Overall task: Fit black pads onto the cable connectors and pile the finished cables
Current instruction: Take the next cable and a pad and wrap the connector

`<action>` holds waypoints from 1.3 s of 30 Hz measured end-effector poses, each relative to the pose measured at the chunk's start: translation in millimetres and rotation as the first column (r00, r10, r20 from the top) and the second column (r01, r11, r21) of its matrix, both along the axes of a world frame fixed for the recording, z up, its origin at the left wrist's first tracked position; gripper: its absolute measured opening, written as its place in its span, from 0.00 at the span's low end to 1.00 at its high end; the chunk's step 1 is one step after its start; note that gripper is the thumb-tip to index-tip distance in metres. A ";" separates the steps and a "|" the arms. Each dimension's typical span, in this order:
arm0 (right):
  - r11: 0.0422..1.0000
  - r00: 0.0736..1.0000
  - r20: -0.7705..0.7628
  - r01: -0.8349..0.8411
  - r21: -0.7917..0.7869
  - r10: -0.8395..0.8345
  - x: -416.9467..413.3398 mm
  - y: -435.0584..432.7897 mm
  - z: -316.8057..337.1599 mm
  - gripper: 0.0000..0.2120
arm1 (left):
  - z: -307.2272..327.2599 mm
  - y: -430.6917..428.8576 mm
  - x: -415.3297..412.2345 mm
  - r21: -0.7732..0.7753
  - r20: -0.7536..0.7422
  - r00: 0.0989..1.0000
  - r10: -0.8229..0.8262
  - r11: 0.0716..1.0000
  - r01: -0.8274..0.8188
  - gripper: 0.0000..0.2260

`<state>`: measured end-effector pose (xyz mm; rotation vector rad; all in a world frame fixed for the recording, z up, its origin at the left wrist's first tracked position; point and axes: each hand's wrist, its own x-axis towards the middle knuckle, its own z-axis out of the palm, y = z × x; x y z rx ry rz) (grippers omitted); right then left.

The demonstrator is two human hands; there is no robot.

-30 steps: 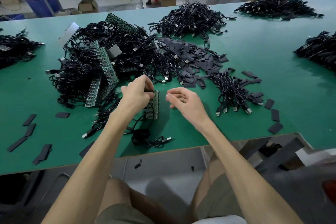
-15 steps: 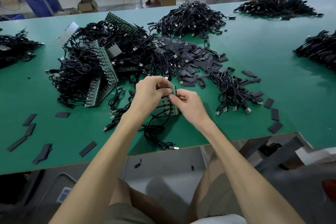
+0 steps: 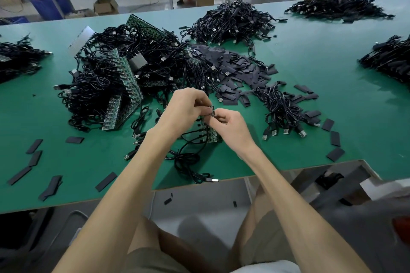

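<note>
My left hand (image 3: 185, 109) and my right hand (image 3: 228, 126) meet over a narrow green board strip (image 3: 210, 134) with black cables (image 3: 188, 157) hanging from it. Both hands pinch the strip's top end, held a little above the green table (image 3: 332, 62). A heap of loose black pads (image 3: 235, 73) lies just beyond the hands. A small bundle of cables (image 3: 281, 113) with metal plugs lies to the right of my right hand. What sits between my fingertips is hidden.
A large tangle of cables and green boards (image 3: 115, 82) fills the left centre. More cable piles sit at the far middle (image 3: 230, 22), far right (image 3: 337, 6), right edge (image 3: 390, 60) and left edge (image 3: 15, 57). Single pads (image 3: 33, 158) lie scattered near the front edge.
My left hand lifted the board strip from the table and moved it right. My right hand closed in and took hold of its top end; the hanging cables shifted right too.
</note>
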<state>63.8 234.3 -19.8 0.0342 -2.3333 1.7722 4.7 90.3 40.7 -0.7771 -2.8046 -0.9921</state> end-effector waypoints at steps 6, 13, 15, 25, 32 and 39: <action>0.999 0.999 0.019 0.037 0.038 -0.038 -2.2 -1.3 -4.3 0.16 | 9.5 5.4 -7.9 -0.118 0.045 0.997 -0.055 0.991 0.060 0.07; 0.988 0.996 0.016 0.084 0.129 -0.086 -5.2 -2.4 -6.3 0.18 | 5.4 13.7 -2.9 -0.225 0.005 1.000 -0.031 0.974 0.031 0.10; 0.988 0.996 0.017 0.084 0.132 -0.087 -5.5 -2.2 -6.8 0.17 | 5.3 13.3 -2.5 -0.207 0.016 1.000 -0.019 0.978 0.022 0.10; 0.984 0.995 -0.014 0.100 0.151 -0.099 -4.8 -1.0 -6.5 0.20 | 2.9 13.3 -1.0 -0.128 0.088 0.995 0.047 0.991 -0.036 0.13; 0.986 0.996 -0.006 0.091 0.137 -0.091 -3.9 -1.7 -4.9 0.20 | 1.2 12.5 1.3 -0.090 0.110 0.990 0.087 0.993 -0.077 0.16; 0.986 0.996 -0.012 0.094 0.138 -0.093 -2.9 -1.5 -4.2 0.20 | -0.1 15.2 4.5 -0.052 0.104 0.989 0.106 0.994 -0.101 0.08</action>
